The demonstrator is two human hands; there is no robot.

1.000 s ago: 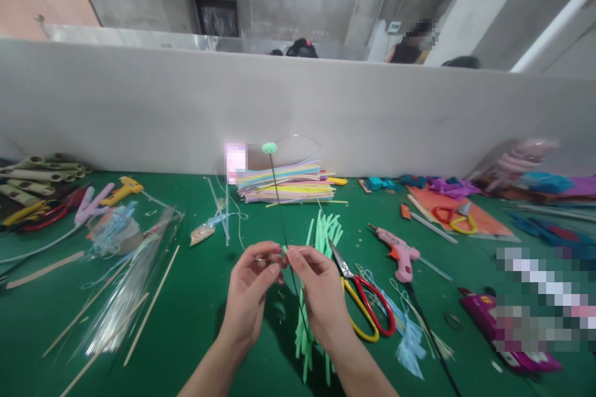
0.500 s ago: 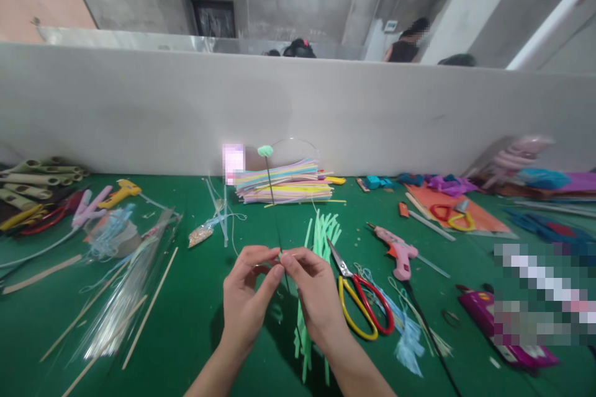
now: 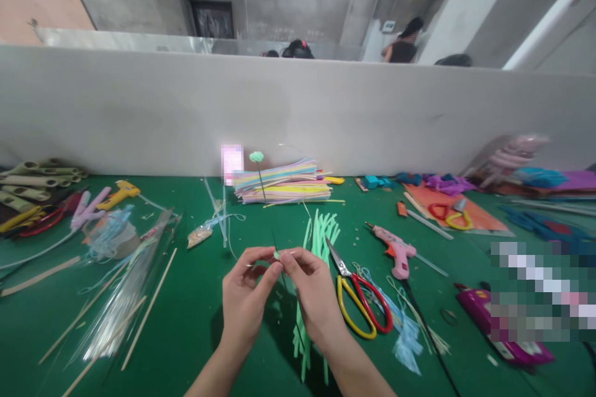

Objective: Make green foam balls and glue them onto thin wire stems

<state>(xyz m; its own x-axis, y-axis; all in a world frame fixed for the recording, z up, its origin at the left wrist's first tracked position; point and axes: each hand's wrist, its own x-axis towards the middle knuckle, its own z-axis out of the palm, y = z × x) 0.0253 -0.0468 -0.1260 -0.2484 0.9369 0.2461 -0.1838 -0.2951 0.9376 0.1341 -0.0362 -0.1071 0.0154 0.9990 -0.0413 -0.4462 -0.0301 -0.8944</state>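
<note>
My left hand (image 3: 246, 294) and my right hand (image 3: 311, 288) meet at the middle, fingertips pinched together on a thin dark stem (image 3: 261, 183). At the stem's upper end sits a small pale green fluffy tuft (image 3: 256, 156). A tiny green bit (image 3: 276, 255) shows between the fingertips. A fine, clear-looking thread or wire (image 3: 231, 247) loops out by the left fingers. Below and behind the right hand lies a bundle of light green pipe cleaners (image 3: 321, 236). Scissors (image 3: 356, 298) with one yellow and one red handle rest just right of that hand.
Multicoloured pipe cleaners (image 3: 288, 183) lie by the grey partition (image 3: 186, 118). A pink glue gun (image 3: 395, 251) and a purple packet (image 3: 498, 325) are on the right. Clear plastic film (image 3: 121, 298), wooden sticks (image 3: 151, 307) and a yellow glue gun (image 3: 120, 195) lie left.
The stem's green tuft has swung left and slightly down. The thin loop above has shifted left too. Both hands stay almost in place, still pinching the stem.
</note>
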